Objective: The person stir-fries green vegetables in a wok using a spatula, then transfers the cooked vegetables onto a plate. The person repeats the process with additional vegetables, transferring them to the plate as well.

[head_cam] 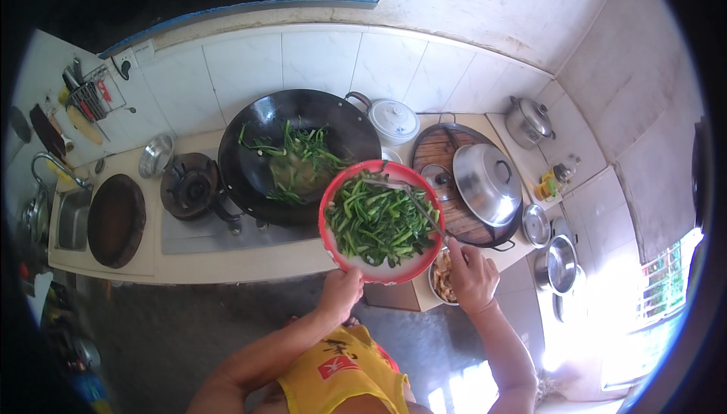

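Note:
My left hand grips the near rim of a red-and-white enamel basin, held in front of the counter. Chopped leafy greens fill much of it. In my right hand is the handle of a metal spatula; its blade lies over the far side of the greens. Just beyond the basin sits a large black wok on the stove, its right edge partly hidden by the basin. More greens lie in the wok with some liquid.
A bare gas burner stands left of the wok. Right of the basin, a domed metal lid rests on a wooden wok cover. A bowl of pale brown food pieces is beneath my right hand. A lidded white pot stands behind.

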Demonstrator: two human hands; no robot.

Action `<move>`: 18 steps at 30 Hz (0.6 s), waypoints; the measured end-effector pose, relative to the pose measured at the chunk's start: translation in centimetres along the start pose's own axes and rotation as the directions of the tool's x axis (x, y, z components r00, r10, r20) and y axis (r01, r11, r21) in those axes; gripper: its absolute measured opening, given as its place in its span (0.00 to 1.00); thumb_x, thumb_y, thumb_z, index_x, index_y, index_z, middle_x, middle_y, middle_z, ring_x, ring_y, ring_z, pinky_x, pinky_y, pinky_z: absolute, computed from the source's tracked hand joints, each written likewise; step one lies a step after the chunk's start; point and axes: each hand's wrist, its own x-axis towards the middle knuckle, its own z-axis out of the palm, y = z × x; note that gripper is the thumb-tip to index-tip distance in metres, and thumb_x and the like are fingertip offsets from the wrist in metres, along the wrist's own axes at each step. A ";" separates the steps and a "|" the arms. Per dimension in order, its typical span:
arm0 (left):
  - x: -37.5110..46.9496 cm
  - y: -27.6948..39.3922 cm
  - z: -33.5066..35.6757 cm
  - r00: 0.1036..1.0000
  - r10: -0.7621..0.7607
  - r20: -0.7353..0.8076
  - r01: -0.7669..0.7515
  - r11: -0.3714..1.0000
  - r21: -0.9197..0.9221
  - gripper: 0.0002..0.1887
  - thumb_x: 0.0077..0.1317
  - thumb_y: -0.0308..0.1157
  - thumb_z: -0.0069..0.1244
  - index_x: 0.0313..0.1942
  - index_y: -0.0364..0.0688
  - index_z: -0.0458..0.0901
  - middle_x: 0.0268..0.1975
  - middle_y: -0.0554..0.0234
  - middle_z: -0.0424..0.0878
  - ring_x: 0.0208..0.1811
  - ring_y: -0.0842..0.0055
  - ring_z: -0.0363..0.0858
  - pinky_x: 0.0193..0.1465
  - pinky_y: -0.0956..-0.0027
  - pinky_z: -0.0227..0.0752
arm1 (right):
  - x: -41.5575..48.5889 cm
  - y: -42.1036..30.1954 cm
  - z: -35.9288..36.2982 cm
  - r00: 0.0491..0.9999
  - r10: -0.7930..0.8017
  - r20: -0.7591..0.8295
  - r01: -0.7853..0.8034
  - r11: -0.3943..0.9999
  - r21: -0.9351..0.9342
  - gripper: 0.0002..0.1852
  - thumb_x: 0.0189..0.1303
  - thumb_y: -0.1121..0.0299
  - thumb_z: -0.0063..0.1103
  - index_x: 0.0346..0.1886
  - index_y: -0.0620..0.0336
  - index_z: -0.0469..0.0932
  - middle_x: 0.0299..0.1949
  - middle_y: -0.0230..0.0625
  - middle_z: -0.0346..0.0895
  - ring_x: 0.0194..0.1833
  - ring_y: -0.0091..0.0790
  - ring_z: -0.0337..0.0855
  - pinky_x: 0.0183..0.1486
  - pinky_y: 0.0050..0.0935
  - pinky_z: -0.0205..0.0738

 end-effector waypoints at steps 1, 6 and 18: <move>0.2 -0.3 0.2 0.999 -0.019 -0.029 0.019 1.000 -0.004 0.13 0.65 0.28 0.44 0.21 0.44 0.67 0.18 0.74 0.64 0.15 0.85 0.58 0.18 0.75 0.48 | 0.1 0.2 0.1 1.000 -0.018 0.008 0.018 1.000 0.011 0.22 0.50 0.75 0.64 0.52 0.51 0.84 0.33 0.26 0.76 0.25 0.27 0.77 0.27 0.27 0.68; 1.8 -2.3 0.1 0.995 -0.079 -0.058 0.075 0.994 -0.079 0.19 0.66 0.27 0.43 0.15 0.46 0.62 0.16 0.76 0.62 0.13 0.87 0.55 0.15 0.74 0.45 | 2.0 3.8 1.8 0.984 -0.176 0.038 0.174 0.983 0.052 0.24 0.51 0.69 0.60 0.56 0.52 0.82 0.36 0.27 0.77 0.30 0.23 0.78 0.27 0.26 0.61; 5.2 -9.9 -0.2 0.994 -0.094 -0.063 0.080 0.977 -0.199 0.17 0.66 0.29 0.45 0.18 0.45 0.64 0.17 0.74 0.62 0.14 0.85 0.57 0.17 0.74 0.47 | -3.3 9.2 7.7 0.951 -0.220 0.218 0.191 0.971 0.147 0.28 0.44 0.74 0.64 0.55 0.51 0.82 0.33 0.28 0.76 0.22 0.29 0.75 0.25 0.29 0.68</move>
